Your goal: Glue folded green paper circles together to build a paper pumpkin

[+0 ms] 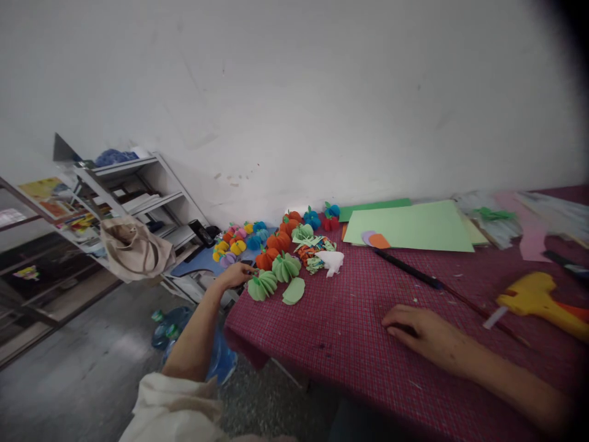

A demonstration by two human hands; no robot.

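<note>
My left hand (235, 274) reaches out to the far left corner of the red checked table (350, 331) and touches a light green paper pumpkin (262, 285); its fingers look closed around the edge of it or a small dark thing. Beside it lie another green pumpkin (286, 267), orange ones (278, 240) and a flat green paper oval (294, 291). My right hand (416, 329) rests on the cloth with the fingers curled under, palm down. A long dark pencil (407, 269) lies just beyond it.
Light green paper sheets (414, 226) lie at the back. A yellow glue gun (538, 301) sits at right. Small blue, yellow and purple paper pumpkins (239, 240) spread over a blue surface at left. A shelf unit (138, 196) with a beige bag (133, 248) stands by the wall; water bottles (168, 325) are on the floor.
</note>
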